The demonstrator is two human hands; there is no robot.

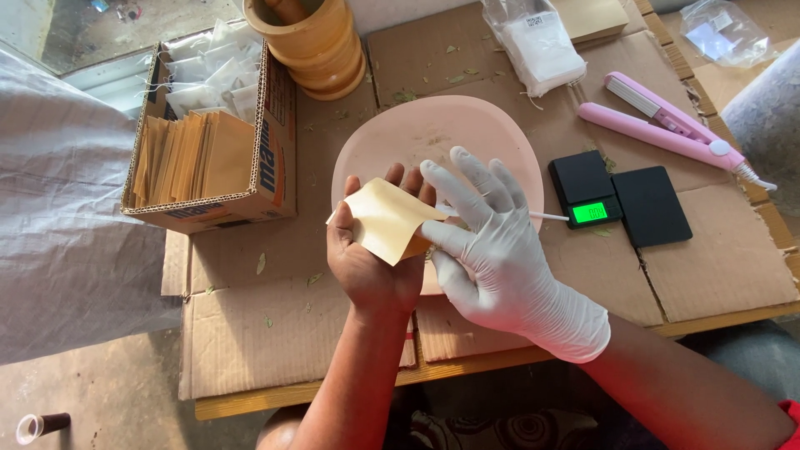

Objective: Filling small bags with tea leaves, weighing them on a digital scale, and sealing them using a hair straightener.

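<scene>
In the head view, the bare left hand (372,265) is gripping a small tan paper pouch (385,218) over the near edge of a pink plate (433,133). The gloved right hand (492,242) is touching the pouch's right edge, fingers closed on a thin white stick (546,216). A cardboard box (275,150) of pouches is sitting left on the cardboard-covered desk (717,267), a small black scale (587,190) right.

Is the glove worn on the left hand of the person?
No, the left hand is bare and holds a small tan paper pouch, while the white glove covers the right hand.
</scene>
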